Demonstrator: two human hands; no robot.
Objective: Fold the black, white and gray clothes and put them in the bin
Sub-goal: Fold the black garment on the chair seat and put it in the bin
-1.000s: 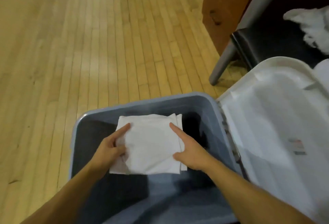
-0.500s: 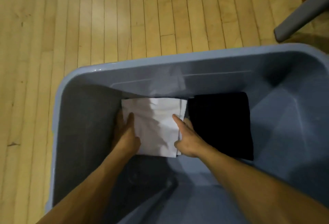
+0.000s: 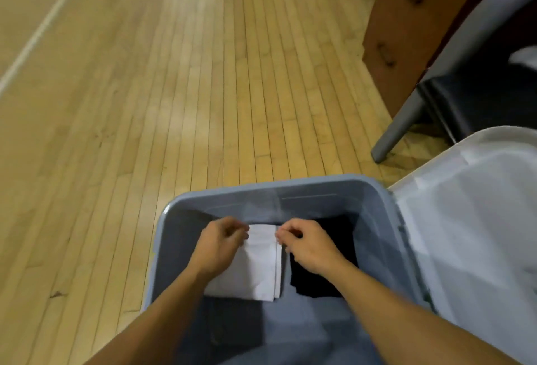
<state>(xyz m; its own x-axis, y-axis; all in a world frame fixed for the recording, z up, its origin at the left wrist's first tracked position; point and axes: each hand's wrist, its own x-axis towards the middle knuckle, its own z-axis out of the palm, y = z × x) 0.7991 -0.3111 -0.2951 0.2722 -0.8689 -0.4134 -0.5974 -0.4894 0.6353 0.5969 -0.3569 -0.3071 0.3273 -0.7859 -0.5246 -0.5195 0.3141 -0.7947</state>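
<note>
- 2 pieces of furniture stand at the far right on the wooden plank floor (image 3: 180, 109): a brown wooden cabinet side (image 3: 406, 30) and a dark chair (image 3: 476, 97) with a gray metal leg (image 3: 398, 129) that reaches the floor just beyond the bin's far right corner.
- 1 white lid (image 3: 470, 234) lies open along the right edge of the gray bin (image 3: 261, 190), touching its rim.
- 1 folded white garment (image 3: 258, 269) lies flat on the bin floor, left of center, a neat rectangle with layered edges along its right side.
- 1 folded black garment (image 3: 328, 283) lies just to its right, side by side with it; whether the 2 touch cannot be told.
- Both forearms reach into the bin from the near edge and cover parts of both garments.
- Left hand (image 3: 219, 244) has its fingers curled, over the white garment's far left corner; whether it pinches the cloth cannot be told.
- Right hand (image 3: 308, 244) is likewise curled at the white garment's far right edge, above the seam between the 2 garments; its grip also cannot be told.
</note>
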